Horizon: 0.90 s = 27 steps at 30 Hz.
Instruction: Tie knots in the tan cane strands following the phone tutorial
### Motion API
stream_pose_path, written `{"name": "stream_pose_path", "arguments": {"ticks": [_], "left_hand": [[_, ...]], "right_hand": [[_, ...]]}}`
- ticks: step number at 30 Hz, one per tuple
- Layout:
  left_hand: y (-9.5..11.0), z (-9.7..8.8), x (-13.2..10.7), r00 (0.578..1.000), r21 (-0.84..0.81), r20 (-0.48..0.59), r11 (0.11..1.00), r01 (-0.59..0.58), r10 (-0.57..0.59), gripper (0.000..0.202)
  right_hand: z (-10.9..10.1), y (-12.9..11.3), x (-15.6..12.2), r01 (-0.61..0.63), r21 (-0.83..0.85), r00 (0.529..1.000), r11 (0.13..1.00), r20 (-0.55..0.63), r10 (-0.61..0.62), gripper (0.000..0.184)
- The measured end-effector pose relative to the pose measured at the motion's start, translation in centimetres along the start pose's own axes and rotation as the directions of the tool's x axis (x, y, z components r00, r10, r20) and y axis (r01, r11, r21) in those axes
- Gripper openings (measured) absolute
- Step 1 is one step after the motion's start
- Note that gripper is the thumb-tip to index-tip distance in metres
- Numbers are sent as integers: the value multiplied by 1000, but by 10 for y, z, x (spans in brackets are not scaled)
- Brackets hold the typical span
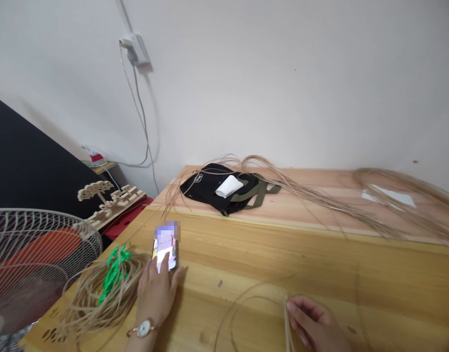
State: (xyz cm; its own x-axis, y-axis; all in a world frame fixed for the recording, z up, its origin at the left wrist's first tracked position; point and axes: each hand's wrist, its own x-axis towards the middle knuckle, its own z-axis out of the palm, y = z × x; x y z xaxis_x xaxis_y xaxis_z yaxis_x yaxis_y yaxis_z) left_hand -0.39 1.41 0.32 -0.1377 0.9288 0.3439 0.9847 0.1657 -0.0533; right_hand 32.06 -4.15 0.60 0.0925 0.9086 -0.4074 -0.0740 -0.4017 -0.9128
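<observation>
My left hand (156, 288), with a watch (143, 327) on its wrist, reaches over a lit phone (165, 254) lying on the wooden table. Its fingers are spread, and one fingertip rests on or just over the screen. At the lower right, my right hand (312, 320) pinches a few thin pale cane strands (288, 322) between thumb and fingers. Long thin strands curve away from it to the left across the tabletop. Beside my left arm lies a coil of cane strands (88, 303) with a green tie (115, 274) around it.
A black bag (205, 190) with a white paper roll (229, 186) on it lies at the table's back. Loose cane strands (301, 190) spread to its right. A fan (44, 259) stands left, near a wooden model (110, 203). Cords hang from a wall socket (139, 51).
</observation>
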Motion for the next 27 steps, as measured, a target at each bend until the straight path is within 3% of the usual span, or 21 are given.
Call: {"name": "stream_pose_path", "arguments": {"ticks": [10, 13, 18, 27], "left_hand": [[6, -2, -1, 998, -4, -12, 998, -56, 56, 49], [6, -3, 1, 999, 12, -12, 999, -38, 38, 48], [4, -2, 3, 1000, 22, 16, 1000, -8, 8, 50], [4, -1, 5, 997, -35, 82, 999, 8, -5, 52]], "right_hand": [[1, 3, 1, -5, 19, 1000, 1000, -25, 5, 41], [1, 4, 1, 10, 33, 999, 999, -36, -9, 40], [-3, 6, 4, -25, 24, 998, 999, 56, 23, 40], [-3, 5, 2, -21, 15, 1000, 1000, 22, 21, 39]]}}
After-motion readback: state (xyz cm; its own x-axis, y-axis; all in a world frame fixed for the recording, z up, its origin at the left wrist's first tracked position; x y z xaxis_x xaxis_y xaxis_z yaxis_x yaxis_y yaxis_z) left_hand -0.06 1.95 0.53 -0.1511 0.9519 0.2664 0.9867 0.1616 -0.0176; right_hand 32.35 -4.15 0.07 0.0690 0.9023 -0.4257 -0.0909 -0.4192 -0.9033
